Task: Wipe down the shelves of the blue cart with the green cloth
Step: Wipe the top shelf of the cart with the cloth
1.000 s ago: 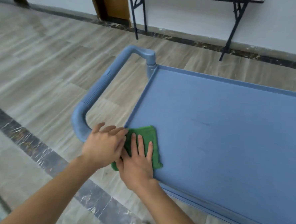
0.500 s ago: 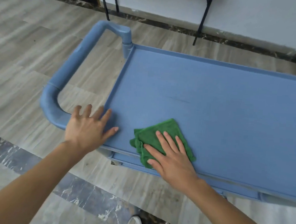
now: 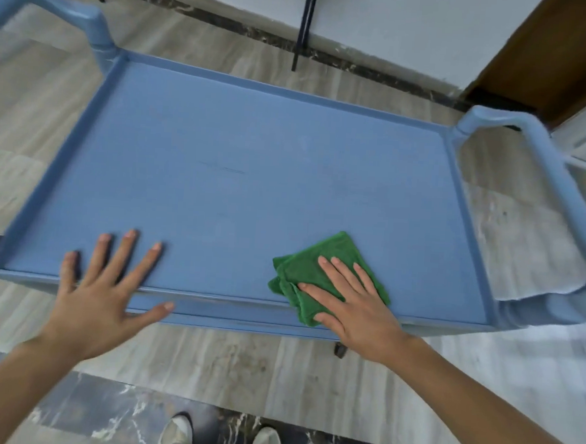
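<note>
Blue cart (image 3: 239, 184), green cloth (image 3: 316, 271), grey streaked floor (image 3: 242, 363), white wall (image 3: 400, 22)

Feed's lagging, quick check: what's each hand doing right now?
Left hand: open, fingers spread on the blue plastic cart's top shelf, holding nothing.
Right hand: open, pressing flat on the folded green cloth.

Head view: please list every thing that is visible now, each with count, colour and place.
blue cart: 1, blue, centre, its top shelf facing the camera
cart handles: 2, blue, one at each end
green cloth: 1, green, folded, on the top shelf, near right
caster: 1, dark, under the cart's near edge
metal legs: 2 sets, dark, by the far wall
shoes: 2, pale grey, bottom edge, on the dark floor strip
left hand: 1, flat on the shelf's near edge, left
right hand: 1, flat on the green cloth
</note>
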Motion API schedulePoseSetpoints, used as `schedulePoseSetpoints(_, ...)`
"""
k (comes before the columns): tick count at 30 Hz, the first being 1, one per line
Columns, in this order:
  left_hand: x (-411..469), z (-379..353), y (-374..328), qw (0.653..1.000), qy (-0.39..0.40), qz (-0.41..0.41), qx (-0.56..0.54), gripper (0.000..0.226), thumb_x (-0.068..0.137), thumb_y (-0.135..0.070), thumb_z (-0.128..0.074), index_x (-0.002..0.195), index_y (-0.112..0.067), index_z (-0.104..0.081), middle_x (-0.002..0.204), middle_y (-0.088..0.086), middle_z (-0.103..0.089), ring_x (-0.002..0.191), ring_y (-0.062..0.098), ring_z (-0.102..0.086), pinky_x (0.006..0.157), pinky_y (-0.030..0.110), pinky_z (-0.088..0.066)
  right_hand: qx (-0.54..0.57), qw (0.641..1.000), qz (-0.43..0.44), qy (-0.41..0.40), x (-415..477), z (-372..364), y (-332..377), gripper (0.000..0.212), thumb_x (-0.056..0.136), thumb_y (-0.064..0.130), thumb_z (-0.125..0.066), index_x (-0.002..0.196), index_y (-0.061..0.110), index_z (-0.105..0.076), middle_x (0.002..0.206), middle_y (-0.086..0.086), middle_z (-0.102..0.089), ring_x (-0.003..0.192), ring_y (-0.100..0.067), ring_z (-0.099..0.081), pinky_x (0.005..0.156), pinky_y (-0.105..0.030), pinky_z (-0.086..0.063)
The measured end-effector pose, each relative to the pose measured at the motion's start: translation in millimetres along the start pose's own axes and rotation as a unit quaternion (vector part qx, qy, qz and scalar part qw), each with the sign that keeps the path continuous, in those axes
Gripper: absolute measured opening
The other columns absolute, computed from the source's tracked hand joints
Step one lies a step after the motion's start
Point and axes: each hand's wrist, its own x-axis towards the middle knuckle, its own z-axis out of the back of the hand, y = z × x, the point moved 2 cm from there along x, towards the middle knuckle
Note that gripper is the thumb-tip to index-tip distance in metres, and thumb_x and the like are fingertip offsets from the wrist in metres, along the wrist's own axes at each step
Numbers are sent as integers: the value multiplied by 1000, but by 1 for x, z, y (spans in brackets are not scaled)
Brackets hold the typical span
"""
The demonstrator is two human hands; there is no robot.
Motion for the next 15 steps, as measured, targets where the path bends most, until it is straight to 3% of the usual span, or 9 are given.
schedulePoseSetpoints(3,2,-11,6,999,23,34,8,99,69,-92,-33,154,-43,-21,167,-8,-10,150,33,-16,110,63,-18,0,1000,-16,15,-32,-3,-45,53,97,56,-21,148,45,-12,162,-2,-1,149,-23,0,118,-52,-16)
schedulePoseSetpoints(6,3,-14,7,998,44,51,5,103,69,-92,-34,156,-39,-20,167,-4,-7,150,24,1,108,67,-22,5,998,-48,28,-69,-4,-87,53,97,57,-19,148,46,-8,162,0,6,149,-22,5,119,-53,-13)
schedulePoseSetpoints(8,1,-10,-11,997,45,58,-4,104,69,-93,-34,156,-38,-17,167,-3,-4,152,33,0,111,71,-15,8,996,-80,29,-89,-5,-106,52,97,58,-16,148,48,-4,162,1,10,149,-21,8,119,-52,-11)
schedulePoseSetpoints(10,-2,3,-62,1000,20,20,8,102,69,-92,-33,156,-42,-15,167,-4,-5,150,41,-6,111,71,-7,9,994,-106,32,-105,-6,-118,52,97,58,-12,147,50,0,161,1,13,148,-21,10,120,-51,-10)
schedulePoseSetpoints(12,-2,17,-134,999,-7,-52,-13,96,73,-85,-36,156,-42,-12,168,-1,-5,150,43,-7,109,73,-9,5,991,-124,39,-112,-6,-124,52,96,58,-8,146,51,4,161,0,14,148,-21,11,120,-50,-8)
schedulePoseSetpoints(15,4,24,-229,993,-1,-103,-54,95,80,-76,-46,153,-47,7,167,1,10,150,42,9,112,74,-4,8,989,-143,39,-120,-6,-128,53,94,60,-2,145,52,6,161,-1,12,148,-22,11,121,-48,-4)
